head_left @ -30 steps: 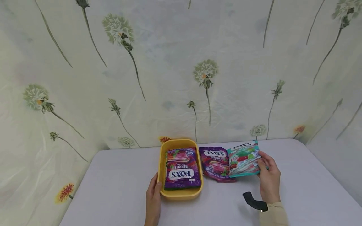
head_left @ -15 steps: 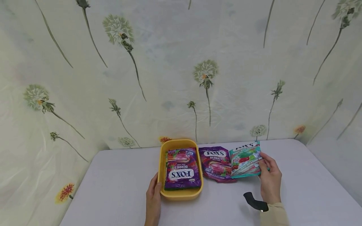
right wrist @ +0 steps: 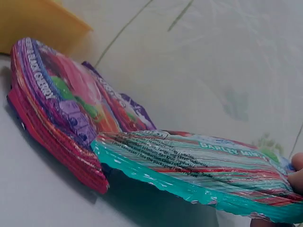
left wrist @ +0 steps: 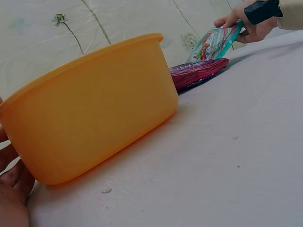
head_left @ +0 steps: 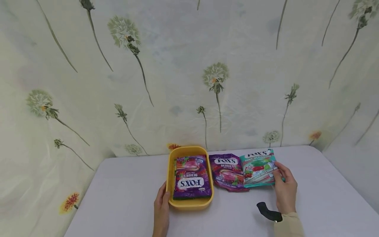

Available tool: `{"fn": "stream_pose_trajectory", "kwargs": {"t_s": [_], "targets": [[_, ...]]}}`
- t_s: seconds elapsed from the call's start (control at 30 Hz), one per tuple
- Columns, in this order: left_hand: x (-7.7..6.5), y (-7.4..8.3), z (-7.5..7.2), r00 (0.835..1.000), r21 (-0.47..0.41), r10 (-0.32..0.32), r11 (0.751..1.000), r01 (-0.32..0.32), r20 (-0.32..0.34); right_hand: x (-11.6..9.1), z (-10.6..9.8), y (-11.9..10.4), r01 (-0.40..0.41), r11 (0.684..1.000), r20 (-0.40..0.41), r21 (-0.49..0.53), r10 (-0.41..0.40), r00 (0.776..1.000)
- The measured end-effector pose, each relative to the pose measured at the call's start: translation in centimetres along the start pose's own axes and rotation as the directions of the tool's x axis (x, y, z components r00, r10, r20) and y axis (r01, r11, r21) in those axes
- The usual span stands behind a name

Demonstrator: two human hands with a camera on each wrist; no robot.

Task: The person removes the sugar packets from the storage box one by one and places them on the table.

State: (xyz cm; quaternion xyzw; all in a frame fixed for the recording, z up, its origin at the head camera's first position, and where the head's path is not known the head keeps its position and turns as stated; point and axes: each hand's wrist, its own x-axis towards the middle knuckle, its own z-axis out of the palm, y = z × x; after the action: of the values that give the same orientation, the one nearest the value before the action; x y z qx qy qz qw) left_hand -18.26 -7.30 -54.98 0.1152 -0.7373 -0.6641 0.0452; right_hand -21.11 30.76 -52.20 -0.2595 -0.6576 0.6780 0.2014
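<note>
Teal bag (head_left: 258, 167), part-hidden, is pinched by right hand (head_left: 286, 188) (left hand (head_left: 161, 204) touches tub (head_left: 190, 206), grip unclear).

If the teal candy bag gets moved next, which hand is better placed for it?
Probably the right hand: it pinches the teal bag by its right edge. The left hand touches the yellow tub at its left side, with tub and a purple bag between it and the teal one.

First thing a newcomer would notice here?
Probably the yellow tub, mid-frame in the head view, with a purple pack inside and the left hand against its side. Next, the teal pack in the right hand, just right of a second purple pack. Behind them, big dandelions cover the backdrop.
</note>
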Motion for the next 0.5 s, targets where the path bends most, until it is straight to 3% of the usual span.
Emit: {"fn": "stream_pose_trajectory", "kwargs": {"t_s": [0.17,0.33,0.5], "targets": [[-0.4,-0.3,-0.2,1.000,-0.006,0.001,1.000,0.000,0.012,0.3,-0.8,1.0,-0.034,0.992,0.005,-0.125,0.034,0.999],[-0.1,-0.5,-0.2,0.999,-0.034,0.032,0.999,-0.032,0.008,0.8,-1.2,1.4,-0.006,0.953,0.042,-0.303,0.020,0.999],[0.1,-0.4,-0.1,1.000,-0.027,0.019,0.999,-0.019,0.012,1.0,-1.2,1.4,0.004,0.920,0.040,-0.391,0.012,0.999]]}}
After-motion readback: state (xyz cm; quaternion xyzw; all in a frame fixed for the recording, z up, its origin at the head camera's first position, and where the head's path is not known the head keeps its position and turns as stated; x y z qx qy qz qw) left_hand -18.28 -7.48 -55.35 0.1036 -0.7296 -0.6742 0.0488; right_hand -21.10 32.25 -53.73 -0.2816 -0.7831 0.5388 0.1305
